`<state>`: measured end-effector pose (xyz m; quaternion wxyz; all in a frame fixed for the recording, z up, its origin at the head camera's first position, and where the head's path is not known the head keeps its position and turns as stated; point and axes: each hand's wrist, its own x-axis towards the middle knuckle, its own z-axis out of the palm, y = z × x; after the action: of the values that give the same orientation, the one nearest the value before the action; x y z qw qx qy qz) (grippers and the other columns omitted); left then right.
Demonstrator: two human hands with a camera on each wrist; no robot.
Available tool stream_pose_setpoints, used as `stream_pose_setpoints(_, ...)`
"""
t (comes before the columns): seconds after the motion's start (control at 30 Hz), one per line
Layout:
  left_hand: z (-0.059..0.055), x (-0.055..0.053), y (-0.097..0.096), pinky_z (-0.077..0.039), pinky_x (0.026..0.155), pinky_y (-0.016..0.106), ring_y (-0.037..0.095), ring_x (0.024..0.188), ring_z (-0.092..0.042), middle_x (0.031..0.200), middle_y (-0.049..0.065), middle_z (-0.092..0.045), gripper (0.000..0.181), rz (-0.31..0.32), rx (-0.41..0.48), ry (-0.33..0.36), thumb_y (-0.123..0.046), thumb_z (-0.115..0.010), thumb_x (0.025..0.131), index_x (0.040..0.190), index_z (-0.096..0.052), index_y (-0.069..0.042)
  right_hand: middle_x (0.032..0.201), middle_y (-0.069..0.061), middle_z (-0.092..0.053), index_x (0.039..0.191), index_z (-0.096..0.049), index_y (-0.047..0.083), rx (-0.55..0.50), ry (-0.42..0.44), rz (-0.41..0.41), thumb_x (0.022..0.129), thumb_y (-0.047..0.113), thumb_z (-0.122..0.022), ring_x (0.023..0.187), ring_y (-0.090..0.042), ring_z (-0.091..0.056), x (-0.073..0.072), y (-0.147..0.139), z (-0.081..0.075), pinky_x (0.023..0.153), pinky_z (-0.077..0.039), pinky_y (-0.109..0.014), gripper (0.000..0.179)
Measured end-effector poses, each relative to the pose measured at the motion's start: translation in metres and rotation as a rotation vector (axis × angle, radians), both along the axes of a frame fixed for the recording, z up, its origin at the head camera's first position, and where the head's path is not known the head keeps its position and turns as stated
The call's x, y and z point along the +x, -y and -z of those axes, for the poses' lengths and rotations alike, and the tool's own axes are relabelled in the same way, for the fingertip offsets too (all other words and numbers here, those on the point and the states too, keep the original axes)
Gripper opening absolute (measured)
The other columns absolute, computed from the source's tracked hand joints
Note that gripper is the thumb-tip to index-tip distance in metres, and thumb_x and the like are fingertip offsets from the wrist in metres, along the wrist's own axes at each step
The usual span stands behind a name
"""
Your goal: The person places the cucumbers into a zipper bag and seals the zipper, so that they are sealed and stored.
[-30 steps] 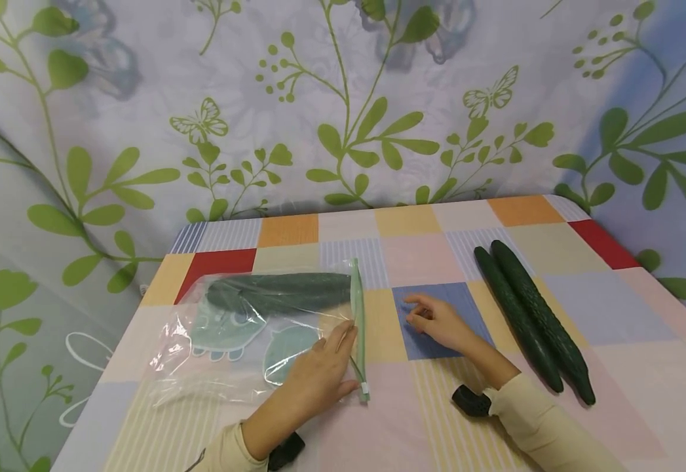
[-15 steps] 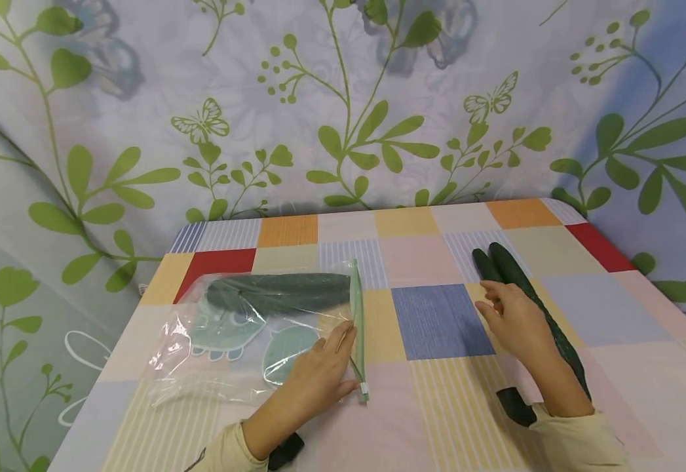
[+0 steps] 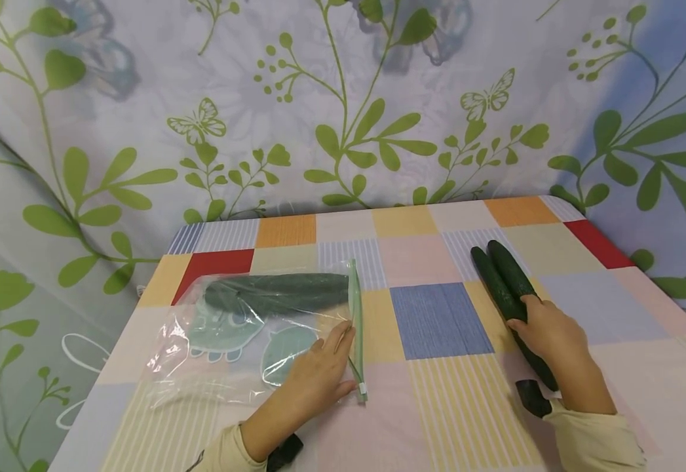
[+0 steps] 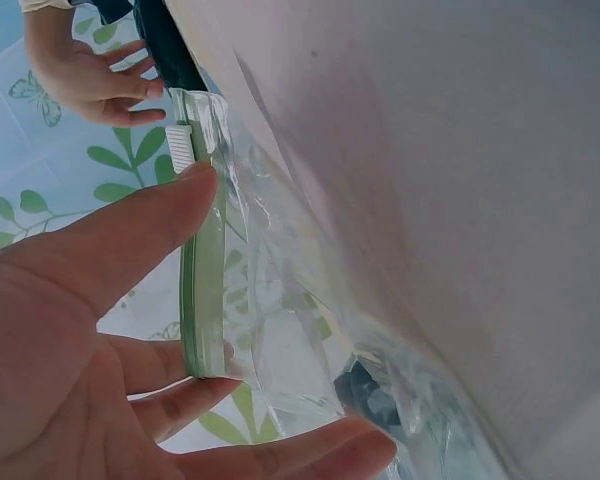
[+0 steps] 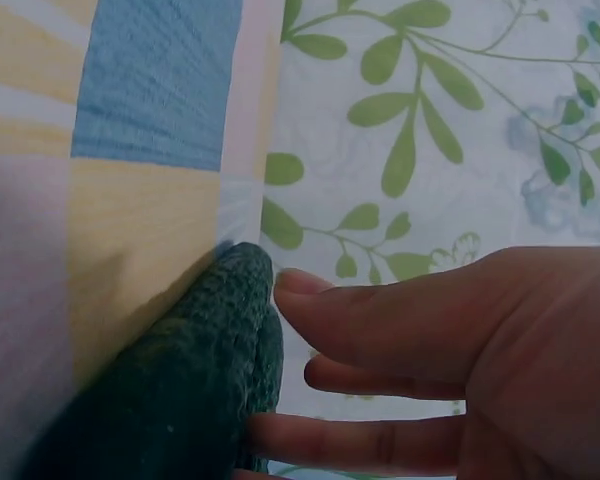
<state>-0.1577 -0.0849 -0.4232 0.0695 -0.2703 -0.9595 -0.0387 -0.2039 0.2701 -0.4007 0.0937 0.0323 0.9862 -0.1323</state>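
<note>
On the left of the table, in the head view, lies a clear zip bag (image 3: 236,383) with teal cartoon prints and a dark green cucumber (image 3: 278,293) inside. My left hand (image 3: 322,360) holds the bag's mouth. In the left wrist view its thumb (image 4: 180,215) lies over the green zip strip (image 4: 202,290) near the white slider (image 4: 180,148), with fingers behind the strip. On the right, two cucumbers (image 3: 492,278) lie side by side. My right hand (image 3: 552,334) is over their near half. In the right wrist view its fingers (image 5: 350,440) touch one cucumber (image 5: 160,400), the thumb apart from it.
A patchwork cloth (image 3: 437,410) covers the table. Behind it hangs a curtain (image 3: 248,59) printed with leaves and butterflies. A white cord (image 3: 77,344) loops off the table's left edge. Dark wrist-worn devices (image 3: 533,398) sit by both sleeves.
My right hand has moved right from over the blue patch, across to the two cucumbers, and come down onto them. The left hand and the bag have stayed in place.
</note>
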Motion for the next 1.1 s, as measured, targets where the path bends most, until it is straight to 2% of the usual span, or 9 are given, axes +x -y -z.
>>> stream_pose_setpoints(0.1, 0.000, 0.000, 0.000, -0.049, 0.049, 0.027, 0.026, 0.085, -0.061, 0.136, 0.008, -0.038, 0.081, 0.006, 0.004, -0.007, -0.043, -0.073, 0.071, 0.134, -0.041, -0.002, 0.118, -0.043, -0.038, 0.129, -0.031, -0.015, 0.001, 0.034, -0.007, 0.087, 0.026, -0.059, 0.102, -0.057, -0.042, -0.002, -0.002, 0.001, 0.077, -0.040, -0.061, 0.065)
stream_pose_setpoints(0.33, 0.000, 0.000, 0.000, -0.048, 0.048, 0.026, 0.025, 0.084, -0.060, 0.136, 0.008, -0.038, 0.083, 0.006, 0.000, -0.014, -0.043, -0.074, 0.070, 0.134, -0.041, -0.002, 0.115, -0.046, -0.037, 0.123, -0.033, -0.021, 0.015, 0.025, -0.046, 0.082, 0.025, -0.064, 0.102, -0.058, -0.042, -0.001, -0.001, 0.005, 0.078, -0.040, -0.061, 0.069)
stream_pose_setpoints(0.5, -0.001, 0.001, 0.000, -0.048, 0.049, 0.027, 0.026, 0.086, -0.061, 0.136, 0.008, -0.038, 0.083, 0.005, -0.001, -0.012, -0.043, -0.074, 0.070, 0.133, -0.041, -0.002, 0.116, -0.040, -0.046, 0.121, -0.039, -0.020, 0.048, 0.113, -0.054, 0.078, 0.037, -0.067, 0.100, -0.054, -0.048, -0.005, -0.002, 0.004, 0.073, -0.044, -0.057, 0.076)
stream_pose_setpoints(0.6, 0.000, 0.001, 0.000, -0.048, 0.049, 0.027, 0.026, 0.086, -0.061, 0.136, 0.008, -0.038, 0.083, 0.006, 0.000, -0.006, -0.043, -0.074, 0.070, 0.134, -0.040, -0.002, 0.110, -0.036, -0.053, 0.117, -0.044, -0.018, 0.066, 0.140, -0.083, 0.075, 0.036, -0.070, 0.094, -0.050, -0.054, -0.006, -0.002, 0.007, 0.069, -0.046, -0.053, 0.073)
stream_pose_setpoints(0.73, -0.001, 0.001, 0.000, -0.048, 0.049, 0.027, 0.025, 0.086, -0.061, 0.137, 0.007, -0.037, 0.083, 0.002, 0.000, -0.002, -0.042, -0.075, 0.070, 0.134, -0.040, -0.002, 0.106, -0.037, -0.053, 0.111, -0.045, -0.020, 0.068, 0.107, -0.130, 0.072, 0.025, -0.074, 0.093, -0.050, -0.054, -0.006, -0.001, 0.011, 0.071, -0.046, -0.052, 0.066)
stream_pose_setpoints(0.83, -0.001, 0.000, 0.000, -0.047, 0.049, 0.027, 0.025, 0.085, -0.060, 0.137, 0.007, -0.037, 0.083, 0.002, 0.006, 0.000, -0.042, -0.075, 0.070, 0.134, -0.040, -0.002, 0.107, -0.040, -0.049, 0.112, -0.042, -0.022, 0.064, 0.089, -0.151, 0.073, 0.021, -0.073, 0.095, -0.053, -0.051, -0.005, -0.001, 0.012, 0.073, -0.045, -0.053, 0.066)
stream_pose_setpoints(1.1, -0.002, 0.000, 0.000, -0.047, 0.048, 0.027, 0.025, 0.084, -0.059, 0.137, 0.007, -0.036, 0.083, 0.001, 0.023, 0.028, -0.040, -0.075, 0.070, 0.134, -0.039, -0.002, 0.114, -0.045, -0.040, 0.121, -0.037, -0.021, 0.006, -0.008, -0.155, 0.079, 0.012, -0.062, 0.102, -0.058, -0.044, -0.004, -0.010, 0.009, 0.077, -0.041, -0.061, 0.059)
